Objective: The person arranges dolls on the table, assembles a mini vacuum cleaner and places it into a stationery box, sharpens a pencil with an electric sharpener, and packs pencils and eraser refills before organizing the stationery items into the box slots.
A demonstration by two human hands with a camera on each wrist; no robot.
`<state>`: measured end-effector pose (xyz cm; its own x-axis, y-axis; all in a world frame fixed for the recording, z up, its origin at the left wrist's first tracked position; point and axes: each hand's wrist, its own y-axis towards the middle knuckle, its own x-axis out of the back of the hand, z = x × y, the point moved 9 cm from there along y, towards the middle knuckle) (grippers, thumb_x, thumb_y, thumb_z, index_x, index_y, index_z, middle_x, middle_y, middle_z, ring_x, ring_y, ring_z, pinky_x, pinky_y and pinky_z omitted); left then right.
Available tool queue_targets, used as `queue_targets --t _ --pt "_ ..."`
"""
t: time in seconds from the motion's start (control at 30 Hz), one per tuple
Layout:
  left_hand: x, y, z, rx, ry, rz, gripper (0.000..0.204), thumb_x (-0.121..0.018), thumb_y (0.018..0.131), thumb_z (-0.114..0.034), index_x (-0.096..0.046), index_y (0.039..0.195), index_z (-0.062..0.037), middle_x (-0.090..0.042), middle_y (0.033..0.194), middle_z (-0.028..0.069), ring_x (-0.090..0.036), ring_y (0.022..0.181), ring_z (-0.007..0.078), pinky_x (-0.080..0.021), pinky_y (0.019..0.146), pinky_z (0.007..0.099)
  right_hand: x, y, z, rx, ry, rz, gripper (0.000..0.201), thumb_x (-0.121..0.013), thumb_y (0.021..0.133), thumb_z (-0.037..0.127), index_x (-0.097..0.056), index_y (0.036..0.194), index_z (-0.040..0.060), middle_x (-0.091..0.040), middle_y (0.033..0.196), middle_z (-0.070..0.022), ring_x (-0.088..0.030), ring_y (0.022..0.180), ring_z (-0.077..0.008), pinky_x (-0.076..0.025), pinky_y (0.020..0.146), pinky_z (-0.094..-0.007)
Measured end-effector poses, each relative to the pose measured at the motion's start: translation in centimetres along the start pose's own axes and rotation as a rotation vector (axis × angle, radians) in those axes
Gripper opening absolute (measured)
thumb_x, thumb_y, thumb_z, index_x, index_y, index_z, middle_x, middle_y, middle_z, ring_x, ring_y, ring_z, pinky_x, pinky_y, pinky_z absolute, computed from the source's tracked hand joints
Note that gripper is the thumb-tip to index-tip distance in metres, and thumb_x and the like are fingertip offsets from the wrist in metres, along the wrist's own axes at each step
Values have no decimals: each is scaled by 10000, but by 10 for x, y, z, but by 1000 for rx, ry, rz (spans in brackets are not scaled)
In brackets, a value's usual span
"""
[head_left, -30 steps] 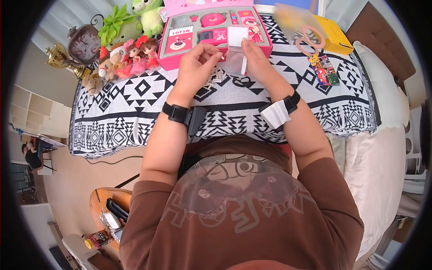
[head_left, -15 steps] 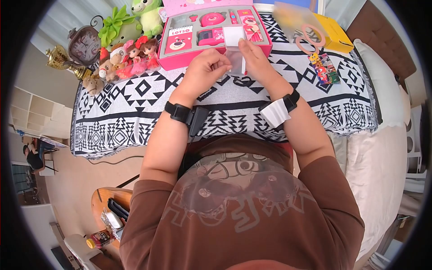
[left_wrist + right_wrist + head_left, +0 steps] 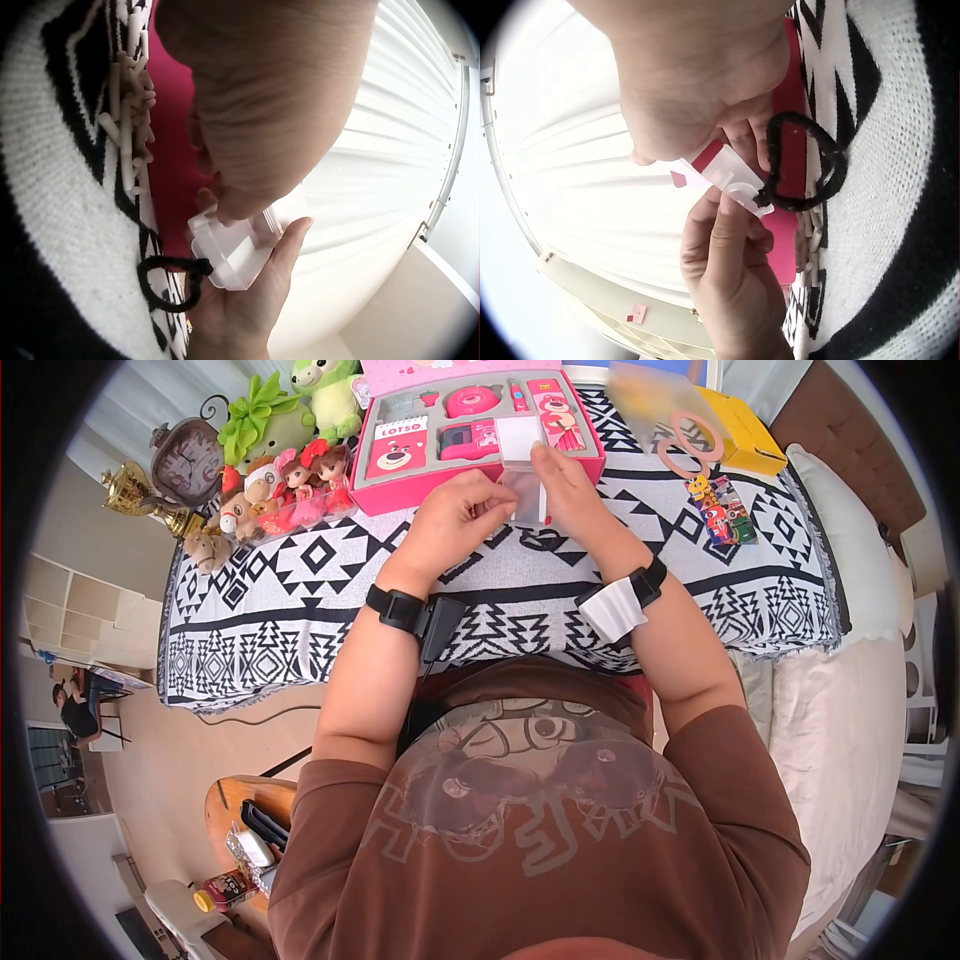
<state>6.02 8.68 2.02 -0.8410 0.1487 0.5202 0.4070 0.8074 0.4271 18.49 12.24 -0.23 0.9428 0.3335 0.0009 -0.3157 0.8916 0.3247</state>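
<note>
My right hand (image 3: 572, 490) holds a small clear plastic box (image 3: 232, 251) with a white panel, tilted, its open end toward my left hand. The fingers of my left hand (image 3: 462, 520) are curled, thumb and fingertips pinched right at the box's opening. A small pale tip shows there in the head view; the wrist views hide what is pinched. Several short white sticks (image 3: 127, 112) lie in a heap on the patterned cloth, mostly behind my left hand in the head view. A black cord loop (image 3: 806, 161) is close beside the box.
Behind my hands stands an open pink gift box (image 3: 480, 482) with a notebook and toys in its insert. Dolls and plush toys (image 3: 285, 500), a clock (image 3: 187, 460) and a gold trophy (image 3: 130, 485) are at the left. Pink rings (image 3: 690, 445) and a yellow box (image 3: 745, 440) lie right.
My left hand has moved right and a little down with a small white stick, its fingertips now at the clear box. My right hand keeps holding the box almost in place.
</note>
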Motion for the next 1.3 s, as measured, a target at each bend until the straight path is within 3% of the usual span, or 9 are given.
queue_targets --t 0.3,0.5,0.6,0.67,0.77,0.9,1.0,1.17,1.3 --pt "3 0 -6 -57 23 -27 118 -690 846 -87 -705 952 -37 -545 753 40 -523 638 137 -439 598 274 2 1 1 -5 87 -11 498 -401 1037 427 -607 1107 -20 -666 996 -63 -602 924 -117 -476 841 -271" --pt "21 0 3 4 -20 -231 121 -667 857 -79 -683 962 -21 -569 780 40 -513 624 109 -442 593 247 10 0 3 13 55 -84 500 -398 1036 436 -613 1093 -12 -675 974 -62 -620 881 -112 -484 804 -253" --pt "20 -1 13 84 50 -196 124 -669 852 -95 -689 961 -39 -581 787 53 -545 644 136 -462 616 269 14 0 6 20 47 -137 557 -361 1034 470 -621 1090 -19 -684 963 -80 -640 863 -127 -498 789 -258" --pt "1 -1 20 103 141 4 159 -667 866 -86 -675 1008 -15 -587 811 38 -564 690 128 -460 643 274 17 0 7 22 29 -166 610 -326 1033 499 -628 1089 -28 -692 956 -99 -656 856 -147 -510 785 -271" --pt "-7 -5 20 71 306 104 190 -682 844 -88 -676 1024 -25 -570 792 68 -580 699 177 -470 663 305 18 0 7 24 56 -170 604 -323 1037 486 -634 1077 -29 -695 941 -103 -658 848 -152 -513 782 -273" --pt "-8 -5 24 78 270 117 186 -695 827 -91 -673 1001 -28 -546 781 85 -580 706 211 -467 671 317 15 0 5 -1 43 -136 597 -316 1042 471 -635 1075 -32 -697 933 -107 -661 845 -156 -517 780 -279" --pt "-9 -3 20 84 288 129 143 -689 832 -79 -664 958 -16 -576 772 58 -585 699 169 -469 656 300 16 1 3 2 38 -142 597 -312 1043 468 -638 1071 -31 -698 924 -105 -661 843 -155 -517 779 -279" --pt "3 -1 24 210 119 3 91 -678 850 -63 -661 929 -23 -648 763 8 -577 688 68 -472 630 237 16 0 4 -5 38 -154 596 -312 1044 466 -640 1076 -31 -697 929 -101 -659 840 -153 -512 785 -273" --pt "20 0 20 151 -14 -222 99 -689 844 -98 -674 920 -37 -655 738 30 -564 632 99 -466 587 258 12 0 7 -3 50 -117 539 -344 1046 431 -634 1085 -22 -684 954 -76 -636 853 -121 -498 788 -256"
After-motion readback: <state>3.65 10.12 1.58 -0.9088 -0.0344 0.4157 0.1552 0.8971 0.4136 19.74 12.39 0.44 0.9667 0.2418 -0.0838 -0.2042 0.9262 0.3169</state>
